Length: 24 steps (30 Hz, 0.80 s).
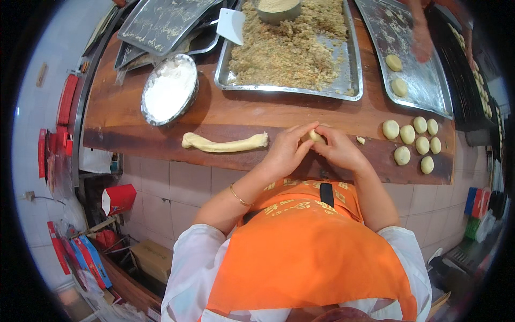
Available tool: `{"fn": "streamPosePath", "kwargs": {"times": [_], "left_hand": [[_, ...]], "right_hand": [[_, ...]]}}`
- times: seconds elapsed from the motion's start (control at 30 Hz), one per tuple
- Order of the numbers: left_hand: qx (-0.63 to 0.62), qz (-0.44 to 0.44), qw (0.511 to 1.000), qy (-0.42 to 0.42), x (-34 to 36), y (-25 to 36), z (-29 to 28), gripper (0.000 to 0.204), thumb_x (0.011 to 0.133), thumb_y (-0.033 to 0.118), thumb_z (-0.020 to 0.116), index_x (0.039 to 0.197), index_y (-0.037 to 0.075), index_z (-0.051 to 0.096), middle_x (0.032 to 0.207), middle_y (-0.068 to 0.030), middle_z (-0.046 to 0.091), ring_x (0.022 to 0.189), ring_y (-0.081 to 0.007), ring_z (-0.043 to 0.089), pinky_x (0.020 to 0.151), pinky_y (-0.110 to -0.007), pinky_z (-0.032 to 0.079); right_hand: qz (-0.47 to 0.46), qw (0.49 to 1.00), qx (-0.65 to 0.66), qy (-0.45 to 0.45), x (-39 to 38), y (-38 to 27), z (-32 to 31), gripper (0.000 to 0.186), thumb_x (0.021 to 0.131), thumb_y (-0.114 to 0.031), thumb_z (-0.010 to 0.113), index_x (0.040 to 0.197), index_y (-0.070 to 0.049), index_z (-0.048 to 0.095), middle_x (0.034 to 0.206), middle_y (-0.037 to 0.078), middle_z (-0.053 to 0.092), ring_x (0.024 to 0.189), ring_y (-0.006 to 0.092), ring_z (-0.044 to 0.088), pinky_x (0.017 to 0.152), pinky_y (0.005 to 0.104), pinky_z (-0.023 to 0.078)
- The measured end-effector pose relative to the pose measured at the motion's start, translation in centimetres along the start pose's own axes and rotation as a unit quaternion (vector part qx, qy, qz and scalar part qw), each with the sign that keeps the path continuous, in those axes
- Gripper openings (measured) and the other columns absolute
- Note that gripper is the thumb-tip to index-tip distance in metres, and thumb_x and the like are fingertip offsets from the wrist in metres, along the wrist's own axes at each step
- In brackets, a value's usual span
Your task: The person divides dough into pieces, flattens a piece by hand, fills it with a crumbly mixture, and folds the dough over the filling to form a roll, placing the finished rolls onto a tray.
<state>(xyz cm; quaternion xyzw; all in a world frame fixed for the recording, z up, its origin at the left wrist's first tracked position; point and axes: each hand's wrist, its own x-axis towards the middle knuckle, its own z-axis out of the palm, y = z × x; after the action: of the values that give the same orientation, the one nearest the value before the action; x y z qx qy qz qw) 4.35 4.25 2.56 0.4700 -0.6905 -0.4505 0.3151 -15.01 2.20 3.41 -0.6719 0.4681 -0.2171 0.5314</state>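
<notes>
Apron, nearest the camera in the head view: orange (300, 263), spread over the person's front below the table edge.
Dough piece: small, pale yellow (315, 138), cupped between the two hands at the table's near edge; most of it is covered by fingers.
Left hand: (289, 147) fingers close together and curved over the piece from its left, touching it.
Right hand: (340, 147) fingers bent in from the other side, pressing the same piece; how firmly, I cannot tell.
Dough roll: (225, 144) to the left of the fingers, long axis running left to right, its torn right end just beside the left hand, the nearer one.
Dough scrap: a crumb (360, 140) just right of the right hand.
Dough rounds: eight on the wood (407, 134), farther right, well apart from the fingers.
</notes>
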Motion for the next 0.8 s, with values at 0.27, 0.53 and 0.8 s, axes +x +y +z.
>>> {"fn": "streamPosePath", "kwargs": {"times": [0.27, 0.53, 0.8], "left_hand": [[0.058, -0.025, 0.995, 0.079, 1.2, -1.1, 0.3, 0.017, 0.087, 0.006, 0.072, 0.102, -0.001, 0.071, 0.094, -0.0163, 0.071, 0.077, -0.0249, 0.071, 0.070, -0.034, 0.055], [0.048, -0.010, 0.996, 0.078, 1.5, -1.7, 0.7, 0.020, 0.085, -0.003, 0.061, 0.104, -0.003, 0.068, 0.101, -0.0190, 0.064, 0.087, -0.0331, 0.067, 0.076, -0.039, 0.054], [0.065, -0.008, 0.986, 0.151, -1.2, -1.0, -1.9, 0.023, 0.090, -0.006, 0.057, 0.110, -0.002, 0.069, 0.106, -0.0156, 0.067, 0.088, -0.0250, 0.069, 0.077, -0.033, 0.055]], "right_hand": [[0.066, 0.990, -0.090, 0.090, -2.1, -0.4, 0.3, 0.026, 0.085, -0.017, 0.075, 0.104, -0.002, 0.065, 0.099, 0.020, 0.070, 0.090, 0.0375, 0.067, 0.078, 0.0450, 0.053], [-0.010, 0.877, -0.390, 0.279, -6.2, 4.5, -3.6, 0.014, 0.082, -0.004, 0.072, 0.096, -0.004, 0.066, 0.096, 0.015, 0.062, 0.089, 0.0349, 0.063, 0.079, 0.0462, 0.052], [-0.191, 0.944, -0.215, 0.165, -1.6, 1.2, 0.2, 0.011, 0.083, -0.005, 0.071, 0.092, -0.003, 0.066, 0.095, 0.015, 0.063, 0.086, 0.0355, 0.062, 0.078, 0.0436, 0.050]]}}
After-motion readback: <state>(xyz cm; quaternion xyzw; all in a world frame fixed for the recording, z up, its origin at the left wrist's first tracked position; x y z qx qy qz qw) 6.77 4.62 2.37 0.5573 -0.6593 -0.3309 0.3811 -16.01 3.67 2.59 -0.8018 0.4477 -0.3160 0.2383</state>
